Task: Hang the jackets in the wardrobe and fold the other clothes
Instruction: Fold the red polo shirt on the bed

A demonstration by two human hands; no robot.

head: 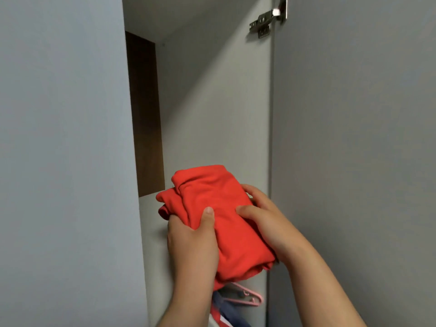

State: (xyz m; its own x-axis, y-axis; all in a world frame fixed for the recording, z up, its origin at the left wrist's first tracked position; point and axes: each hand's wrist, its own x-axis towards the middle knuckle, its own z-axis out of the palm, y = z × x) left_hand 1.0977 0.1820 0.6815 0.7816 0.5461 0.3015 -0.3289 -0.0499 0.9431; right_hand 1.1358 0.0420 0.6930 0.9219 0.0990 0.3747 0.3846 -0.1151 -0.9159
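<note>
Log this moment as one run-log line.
left hand: grips folded red cloth garment | right hand: grips it too | place: at open grey wardrobe | below: pink plastic hanger

I list a plain orange-red folded garment (219, 208), a pale grey wardrobe wall (212, 102) and door (354, 138), a dark brown back panel (145, 114), a pink hanger (247, 297), a navy garment (226, 312) edged red and white, and a silver hinge (269, 20).

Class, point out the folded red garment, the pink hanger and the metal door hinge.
folded red garment (212, 199): head view, upper fold.
pink hanger (259, 299): head view, right corner.
metal door hinge (262, 21): head view, hinge arm.
</note>
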